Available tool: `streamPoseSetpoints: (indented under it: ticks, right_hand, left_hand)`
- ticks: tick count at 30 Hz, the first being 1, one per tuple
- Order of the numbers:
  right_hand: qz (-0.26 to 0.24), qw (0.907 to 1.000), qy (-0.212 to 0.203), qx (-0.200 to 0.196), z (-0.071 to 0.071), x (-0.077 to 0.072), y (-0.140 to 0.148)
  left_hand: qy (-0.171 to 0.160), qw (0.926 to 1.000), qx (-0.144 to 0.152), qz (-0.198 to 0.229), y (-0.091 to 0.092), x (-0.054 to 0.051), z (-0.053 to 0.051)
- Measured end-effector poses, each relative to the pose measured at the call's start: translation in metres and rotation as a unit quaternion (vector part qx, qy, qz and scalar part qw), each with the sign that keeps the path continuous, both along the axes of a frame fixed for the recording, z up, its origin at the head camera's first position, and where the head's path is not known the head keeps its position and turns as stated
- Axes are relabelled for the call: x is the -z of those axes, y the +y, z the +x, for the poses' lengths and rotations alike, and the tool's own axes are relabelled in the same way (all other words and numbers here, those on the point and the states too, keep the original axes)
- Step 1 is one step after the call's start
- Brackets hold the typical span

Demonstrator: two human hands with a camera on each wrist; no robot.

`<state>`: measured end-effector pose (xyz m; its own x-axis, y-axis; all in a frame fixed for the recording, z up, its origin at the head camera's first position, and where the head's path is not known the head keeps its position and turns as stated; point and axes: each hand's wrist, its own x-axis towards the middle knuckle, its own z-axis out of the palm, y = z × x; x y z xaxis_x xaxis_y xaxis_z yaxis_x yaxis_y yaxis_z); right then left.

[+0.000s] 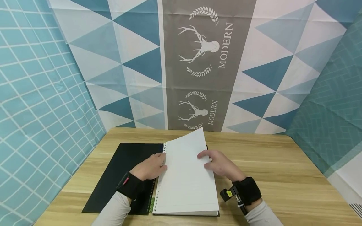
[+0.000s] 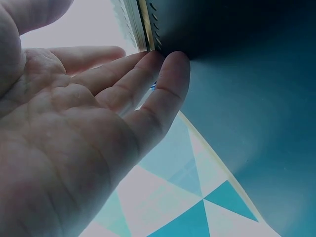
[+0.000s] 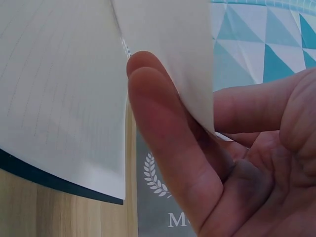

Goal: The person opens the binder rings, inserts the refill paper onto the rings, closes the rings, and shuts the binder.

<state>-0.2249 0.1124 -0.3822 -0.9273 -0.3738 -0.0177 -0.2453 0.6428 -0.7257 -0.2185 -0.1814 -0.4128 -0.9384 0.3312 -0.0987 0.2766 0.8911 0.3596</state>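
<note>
A loose-leaf notebook lies spread on the table, its black cover (image 1: 101, 188) turned to the left and its white lined pages (image 1: 185, 188) on the right. Small holes run down the pages' left edge. My left hand (image 1: 151, 166) rests at this punched edge; in the left wrist view its fingers (image 2: 170, 84) are loosely extended beside the binding. Along the right edge, my right hand (image 1: 222, 161) holds a lifted sheet (image 1: 195, 141) between thumb and fingers. The right wrist view shows the raised sheet (image 3: 173, 39) passing between them, above the pages lying flat (image 3: 64, 98).
The wooden table (image 1: 268, 175) extends to the right of the notebook and behind it. A patterned cloth backdrop (image 1: 141, 62) rises at the table's back edge, with a blue grid covering (image 1: 36, 110) on the left. Both wrists wear black bands (image 1: 249, 191).
</note>
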Motion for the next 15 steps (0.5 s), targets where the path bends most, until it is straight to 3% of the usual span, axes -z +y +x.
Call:
streamPoseSetpoints:
  ticks: [15]
  right_hand:
    - [-0.007,0.9991,0.039,-0.018,-0.0035,0.0062,-0.0023]
  left_hand:
    - [0.013,0.9996,0.01,0.023,-0.0032,0.0013,0.0018]
